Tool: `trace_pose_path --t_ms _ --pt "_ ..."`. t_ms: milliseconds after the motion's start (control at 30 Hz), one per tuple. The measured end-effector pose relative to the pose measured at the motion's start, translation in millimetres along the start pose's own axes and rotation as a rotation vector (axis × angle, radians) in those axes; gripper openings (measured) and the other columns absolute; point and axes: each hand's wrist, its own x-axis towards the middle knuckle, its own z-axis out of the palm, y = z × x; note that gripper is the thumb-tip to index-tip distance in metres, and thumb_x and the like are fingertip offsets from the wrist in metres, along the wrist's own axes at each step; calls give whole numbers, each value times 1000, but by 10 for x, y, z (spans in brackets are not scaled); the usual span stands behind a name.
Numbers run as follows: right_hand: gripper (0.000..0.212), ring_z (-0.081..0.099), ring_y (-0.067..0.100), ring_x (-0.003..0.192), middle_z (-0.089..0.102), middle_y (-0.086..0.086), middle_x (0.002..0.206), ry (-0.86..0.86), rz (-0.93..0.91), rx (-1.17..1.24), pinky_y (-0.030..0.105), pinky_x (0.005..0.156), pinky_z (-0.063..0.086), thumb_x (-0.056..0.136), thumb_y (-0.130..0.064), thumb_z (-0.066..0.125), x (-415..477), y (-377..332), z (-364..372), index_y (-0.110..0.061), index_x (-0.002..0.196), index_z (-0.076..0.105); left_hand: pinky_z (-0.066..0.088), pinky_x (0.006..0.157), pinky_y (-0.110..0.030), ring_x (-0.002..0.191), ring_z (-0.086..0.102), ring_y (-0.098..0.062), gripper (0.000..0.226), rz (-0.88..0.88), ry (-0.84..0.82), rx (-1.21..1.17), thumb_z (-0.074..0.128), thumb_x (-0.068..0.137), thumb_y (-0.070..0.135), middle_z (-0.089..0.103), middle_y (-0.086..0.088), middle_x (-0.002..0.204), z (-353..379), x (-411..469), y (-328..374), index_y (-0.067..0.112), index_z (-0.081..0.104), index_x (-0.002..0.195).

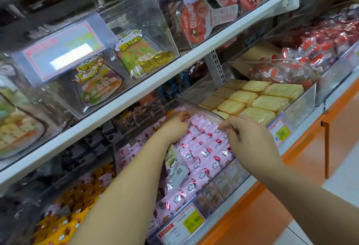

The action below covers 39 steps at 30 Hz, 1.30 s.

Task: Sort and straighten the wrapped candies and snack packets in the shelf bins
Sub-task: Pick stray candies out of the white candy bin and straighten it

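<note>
A clear shelf bin (198,107) on the lower shelf holds rows of pink wrapped packets (204,153) printed with red and white marks. My left hand (174,126) reaches into the back left of the bin, its curled fingers gripping the upper ends of the pink packets. My right hand (244,134) is at the bin's right side, its fingertips pinching the top edge of a pink packet. A white and green odd packet (174,164) lies among the pink ones beside my left forearm.
Right of the bin stands a bin of yellow biscuit packs (258,99), then red wrapped snacks (310,56). Yellow packets (64,223) fill the bin at left. Price tags (192,221) hang on the bin fronts. The upper shelf (136,97) carries clear bins overhead.
</note>
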Motion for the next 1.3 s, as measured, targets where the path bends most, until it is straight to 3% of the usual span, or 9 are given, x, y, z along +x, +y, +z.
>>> trace_pose_path --t_ms 133,233,300,467,600,800,900,1067,1300 --pt "24 52 18 76 56 -7 93 -16 12 -12 29 59 36 94 -12 46 -6 -16 -15 -25 96 66 43 92 -29 127 46 -24 49 -67 -78 -48 38 95 1 43 -3 144 -68 -11 66 14 36 142" --pt "22 52 17 77 61 -3 100 -32 7 -26 28 63 37 93 -12 49 -11 -51 -42 -23 100 68 47 77 -26 117 55 -21 46 -79 115 -169 37 93 -5 55 -3 131 -175 -94 111 12 46 135" --pt "19 55 20 83 63 1 105 8 -70 -60 34 74 44 90 -11 55 -41 -133 -58 -18 100 69 47 84 -28 117 55 -21 44 -77 232 -233 37 93 -6 57 -3 129 -246 -236 78 13 50 131" --pt "22 54 16 97 60 -5 113 -103 -165 10 35 83 43 92 -31 54 -253 -624 -97 -23 110 64 41 62 -12 101 58 -17 32 -20 284 -165 42 96 9 59 4 120 -339 -865 -9 17 57 123" --pt "40 55 14 103 54 -8 118 -406 -162 -162 30 81 46 86 -58 49 -528 -969 1 -34 118 54 38 87 -15 106 55 -7 29 31 373 -200 45 95 6 62 3 118 -385 -1264 -110 16 63 115" --pt "41 57 24 102 54 0 127 -368 -124 -273 32 79 48 88 -26 56 -600 -1062 141 -30 129 51 42 94 -20 104 55 -4 26 51 400 -174 46 95 10 64 7 114 -476 -1778 -299 21 65 110" --pt "35 59 26 94 63 4 119 -254 -87 -153 33 74 49 84 -13 58 -590 -1158 183 -23 117 64 38 82 -5 96 55 2 25 50 403 -186 47 95 11 64 11 108 -525 -2027 -383 23 65 107" --pt "31 50 11 79 69 4 104 -90 -197 69 21 70 37 80 -5 64 -711 -1457 304 -15 109 70 38 79 -1 97 54 11 24 43 423 -245 49 96 15 61 23 101 -574 -2524 -541 31 63 107" --pt "35 55 3 89 66 -9 98 -236 -448 332 -3 80 35 72 1 66 -1235 -1995 815 -15 102 72 44 72 -7 90 55 12 27 -113 635 -451 54 93 16 58 19 106 -728 -3110 -1072 40 50 103"
